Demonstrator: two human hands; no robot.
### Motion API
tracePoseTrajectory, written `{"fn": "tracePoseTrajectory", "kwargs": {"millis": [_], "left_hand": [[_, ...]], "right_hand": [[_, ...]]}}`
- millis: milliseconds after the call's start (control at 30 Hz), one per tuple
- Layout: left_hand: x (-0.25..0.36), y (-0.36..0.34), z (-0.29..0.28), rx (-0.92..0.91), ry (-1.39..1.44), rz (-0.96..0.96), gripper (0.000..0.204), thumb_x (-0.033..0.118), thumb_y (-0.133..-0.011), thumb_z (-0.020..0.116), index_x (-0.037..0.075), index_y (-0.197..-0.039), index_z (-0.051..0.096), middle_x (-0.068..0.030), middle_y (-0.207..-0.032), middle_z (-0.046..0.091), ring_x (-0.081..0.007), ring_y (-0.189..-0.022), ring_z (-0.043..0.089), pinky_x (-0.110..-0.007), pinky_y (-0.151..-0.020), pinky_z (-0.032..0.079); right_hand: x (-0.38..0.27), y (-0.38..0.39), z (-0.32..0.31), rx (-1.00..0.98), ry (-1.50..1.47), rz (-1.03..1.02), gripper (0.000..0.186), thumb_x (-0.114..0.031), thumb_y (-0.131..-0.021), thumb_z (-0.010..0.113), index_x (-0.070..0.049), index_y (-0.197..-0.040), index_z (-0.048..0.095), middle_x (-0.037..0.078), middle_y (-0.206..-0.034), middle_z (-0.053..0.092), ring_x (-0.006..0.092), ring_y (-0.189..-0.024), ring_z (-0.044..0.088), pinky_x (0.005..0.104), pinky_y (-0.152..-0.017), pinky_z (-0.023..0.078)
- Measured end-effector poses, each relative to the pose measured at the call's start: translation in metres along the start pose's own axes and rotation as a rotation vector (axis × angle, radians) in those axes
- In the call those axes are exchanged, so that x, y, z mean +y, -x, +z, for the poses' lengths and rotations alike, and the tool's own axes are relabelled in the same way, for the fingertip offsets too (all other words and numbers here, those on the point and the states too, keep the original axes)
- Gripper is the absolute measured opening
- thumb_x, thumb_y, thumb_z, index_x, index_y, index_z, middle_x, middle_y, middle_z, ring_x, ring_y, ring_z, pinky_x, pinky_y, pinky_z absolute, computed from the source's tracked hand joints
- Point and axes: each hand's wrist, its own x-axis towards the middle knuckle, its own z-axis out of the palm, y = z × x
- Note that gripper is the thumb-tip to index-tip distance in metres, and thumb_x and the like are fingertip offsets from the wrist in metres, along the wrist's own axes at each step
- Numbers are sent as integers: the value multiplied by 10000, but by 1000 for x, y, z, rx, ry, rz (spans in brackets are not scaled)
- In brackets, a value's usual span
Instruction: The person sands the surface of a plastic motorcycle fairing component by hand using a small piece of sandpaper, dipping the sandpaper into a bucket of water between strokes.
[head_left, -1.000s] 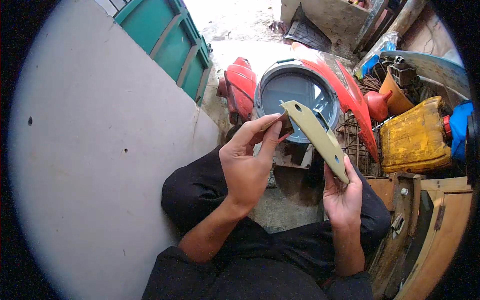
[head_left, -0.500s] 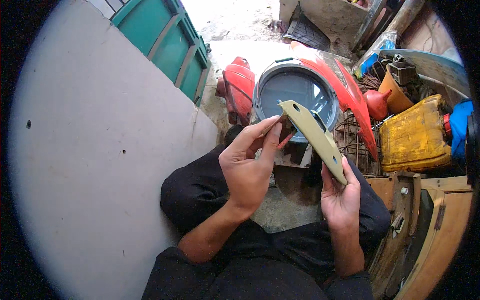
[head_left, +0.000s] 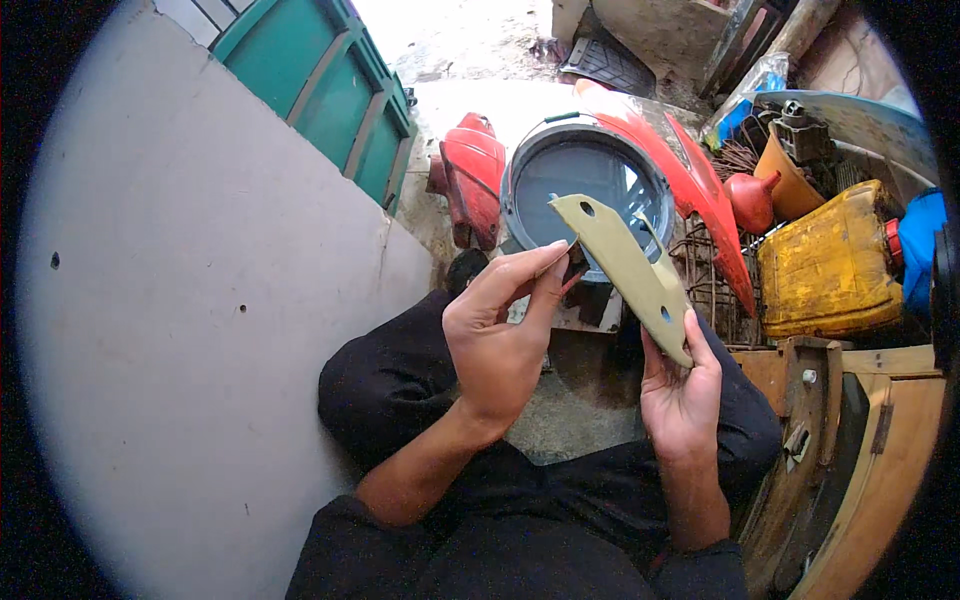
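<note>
A curved olive-beige plastic panel (head_left: 632,270) with several holes slants in front of me, its upper end over the bucket. My right hand (head_left: 682,400) grips its lower end between thumb and fingers. In my left hand (head_left: 508,335), thumb and fingers pinch a small dark, thin sheet (head_left: 576,262) that looks like folded sandpaper. The sheet is close beside the panel's left edge; whether they touch I cannot tell. Just beyond stands a round bucket (head_left: 512,205) of greyish water, partly hidden behind the panel.
Red plastic body panels lie left (head_left: 474,170) and right (head_left: 722,225) of the bucket. Farther right are a red funnel (head_left: 752,200), a dirty yellow jerrycan (head_left: 825,262) and a wooden frame (head_left: 895,450). A pale wall (head_left: 200,330) stands close on my left, with a green panelled door (head_left: 310,85) beyond.
The panel has turned slightly, showing more of its broad face and the cut-out on its right edge. My left hand has shifted a little right with the sheet, which is now more edge-on.
</note>
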Motion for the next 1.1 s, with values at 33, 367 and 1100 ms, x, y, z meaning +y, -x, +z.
{"fn": "tracePoseTrajectory", "kwargs": {"millis": [33,367,1100], "left_hand": [[1,0,0,-1,-10,-2,182,-36,-813,629,-14,-992,656,-83,-899,648,-96,-809,601,-221,-713,504],[0,3,3,36,-48,-88,222,-7,-811,648,-18,-1033,652,-92,-917,673,-78,-797,600,-212,-719,488],[5,7,10,-5,-24,-157,237,32,-835,636,-26,-1066,634,-88,-934,674,-70,-828,590,-204,-739,482]], "right_hand": [[0,1,1,-3,3,-2,296,-189,-923,504,-24,-1169,499,99,-1114,586,216,-989,599,326,-827,548],[8,9,8,27,90,-145,353,-233,-920,526,-60,-1218,454,67,-1149,566,172,-993,590,301,-804,538],[20,16,14,-2,132,-322,410,-242,-924,521,-92,-1280,383,55,-1209,513,170,-1064,543,318,-861,501]]}}
